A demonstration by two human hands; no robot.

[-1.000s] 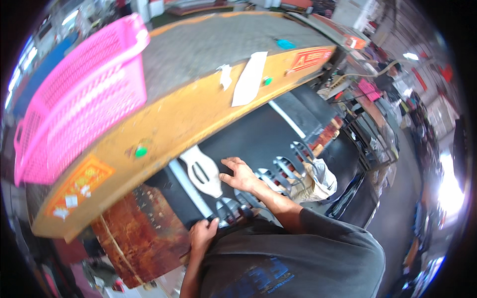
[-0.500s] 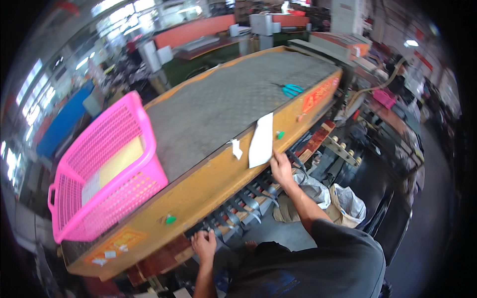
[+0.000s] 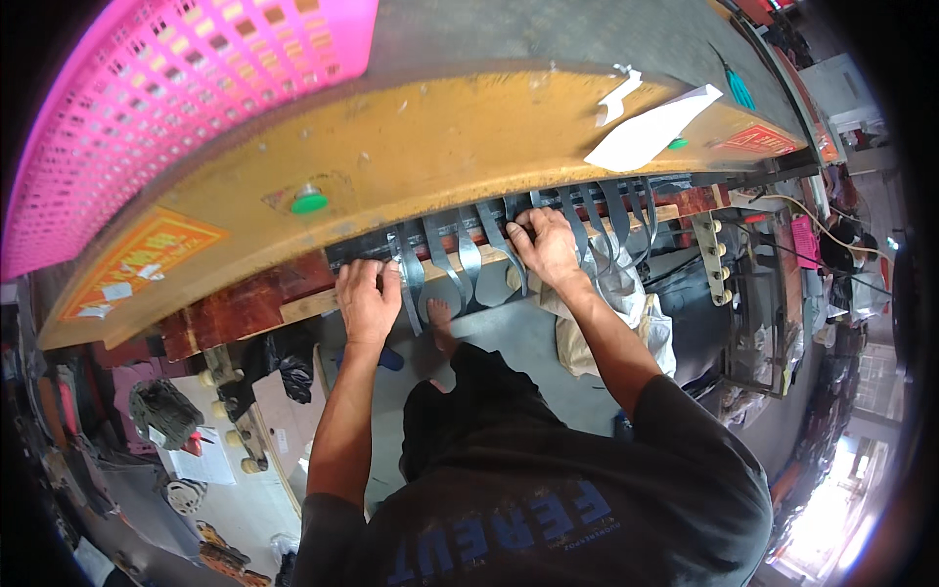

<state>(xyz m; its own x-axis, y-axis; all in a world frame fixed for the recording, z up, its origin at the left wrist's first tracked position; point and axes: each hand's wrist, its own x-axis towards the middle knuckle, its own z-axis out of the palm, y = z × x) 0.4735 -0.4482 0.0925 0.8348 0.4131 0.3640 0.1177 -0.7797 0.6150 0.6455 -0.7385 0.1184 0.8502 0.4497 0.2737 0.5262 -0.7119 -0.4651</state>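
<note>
A row of dark grey strips [image 3: 469, 259] hangs in loops and curls along a narrow wooden ledge [image 3: 311, 305], beneath the yellow beam [image 3: 421, 147] of a large machine. At the row's left end my left hand [image 3: 369, 293] is closed at the ledge, its thumb beside the leftmost strip. Farther right, my right hand [image 3: 548, 245] has its fingers bent in among the strips, thumb and forefinger close together. What lies under the fingers of either hand is hidden.
A pink plastic basket [image 3: 210, 83] stands on the machine's top at left. White paper [image 3: 650, 132] hangs over the beam, and turquoise-handled snips [image 3: 738, 88] lie at far right. Pale sacks [image 3: 616, 313] are on the floor by my right forearm. A roller rail [image 3: 711, 259] stands to the right.
My view has tilted down and closer to the ledge. My right hand has moved from beside the hanging paper to among the strips. My left hand stays at the row's left end.
</note>
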